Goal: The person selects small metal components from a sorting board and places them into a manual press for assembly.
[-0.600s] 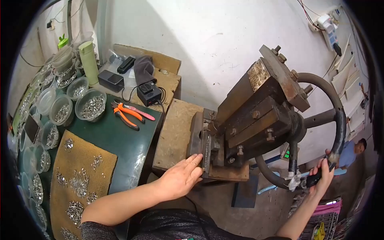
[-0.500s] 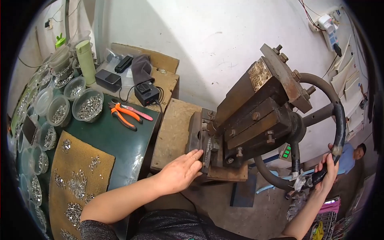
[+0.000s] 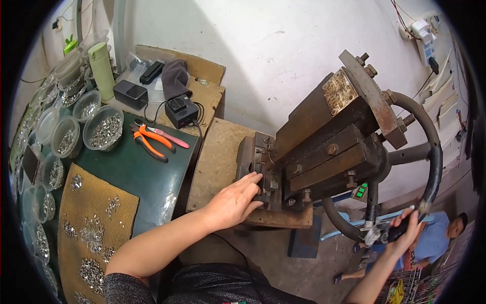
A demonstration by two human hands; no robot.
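My left hand point(image 3: 234, 201) reaches to the small die fixture point(image 3: 260, 164) at the foot of a heavy, worn hand-operated screw press point(image 3: 329, 147). Its fingers are bent and close together, their tips on the fixture; anything between them is too small or hidden to make out. At the right, my right hand point(image 3: 406, 230) is wrapped round the dark, taped grip of the press's curved handwheel point(image 3: 436, 167). The press ram leans over the fixture, with large bolts at its top and side.
A green table point(image 3: 167, 185) on the left bears a tan mat point(image 3: 119, 190) with small metal pieces, tubs of pieces point(image 3: 104, 129), orange-handled pliers point(image 3: 147, 147) and a pink-handled tool. Black boxes point(image 3: 182, 111) with cables lie behind. Another person point(image 3: 433, 235) is at the far right.
My left hand has moved slightly farther in over the fixture, its fingers now more bent. My right hand stays on the handwheel. The view has shifted, and the other person shows more fully.
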